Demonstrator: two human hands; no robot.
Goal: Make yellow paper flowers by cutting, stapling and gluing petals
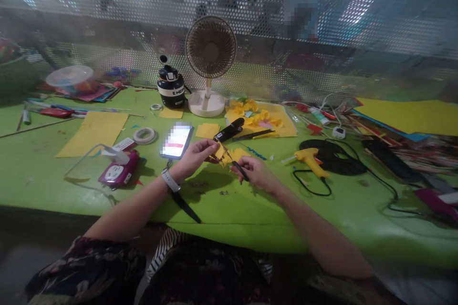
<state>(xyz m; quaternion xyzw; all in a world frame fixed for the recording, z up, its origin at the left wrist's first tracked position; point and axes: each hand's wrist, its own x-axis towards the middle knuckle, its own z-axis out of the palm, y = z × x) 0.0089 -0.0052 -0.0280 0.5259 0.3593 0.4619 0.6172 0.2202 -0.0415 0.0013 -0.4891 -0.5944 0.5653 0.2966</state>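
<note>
My left hand [198,156] pinches a small piece of yellow paper [219,151] above the green table. My right hand [258,171] grips black-handled scissors [239,168], whose blades point up and left at the paper. Just behind my hands lies a black stapler [229,129]. A lit phone [176,140] rests beside my left hand. More yellow paper [239,154] shows behind my right fingers, partly hidden. Small scraps [223,193] are scattered on the table in front of me.
At the back stand a fan [211,52] and a dark bottle [171,88]. Yellow paper flowers [263,115] lie on a yellow sheet. A yellow glue gun [312,162] with a cord is right; a tape roll [144,135] and a purple box with a plug [119,170] are left.
</note>
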